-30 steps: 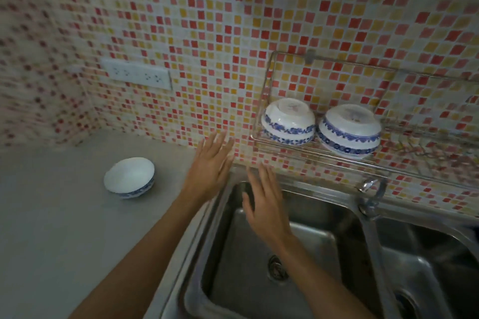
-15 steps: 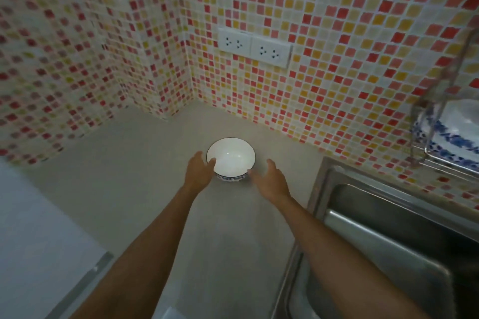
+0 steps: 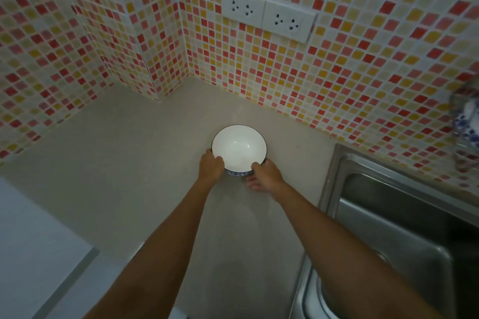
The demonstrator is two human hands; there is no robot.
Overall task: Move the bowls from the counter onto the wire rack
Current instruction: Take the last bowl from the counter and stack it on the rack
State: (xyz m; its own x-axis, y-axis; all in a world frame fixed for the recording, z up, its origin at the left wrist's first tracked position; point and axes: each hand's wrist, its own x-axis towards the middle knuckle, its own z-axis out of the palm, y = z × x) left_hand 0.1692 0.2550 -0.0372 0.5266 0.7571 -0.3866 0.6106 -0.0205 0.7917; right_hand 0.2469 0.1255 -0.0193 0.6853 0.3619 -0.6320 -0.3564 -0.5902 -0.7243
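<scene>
Mosaic tile walls (image 3: 363, 80) in red, yellow and cream wrap the corner, with a double socket (image 3: 268, 14) set high. Below them spreads the pale counter (image 3: 129, 163), and the steel sink (image 3: 388, 228) drops away on the right. At the far right edge there's a blurred sliver of a blue-patterned bowl (image 3: 466, 124) sitting on the wire rack (image 3: 464, 160). Centre stage, the white bowl (image 3: 239, 149) stands upright on the counter, near the back wall. The left hand (image 3: 210, 167) cups its left side, the right hand (image 3: 265, 172) its right, fingers curled low around the wall; both are grasping it, though whether it has left the surface I cannot tell. The grip looks to be just closing. Best play here, I'd say: keep the pressure even on both sides, lift straight up and level, then carry it right, clearing the sink edge on the way to the rack.
</scene>
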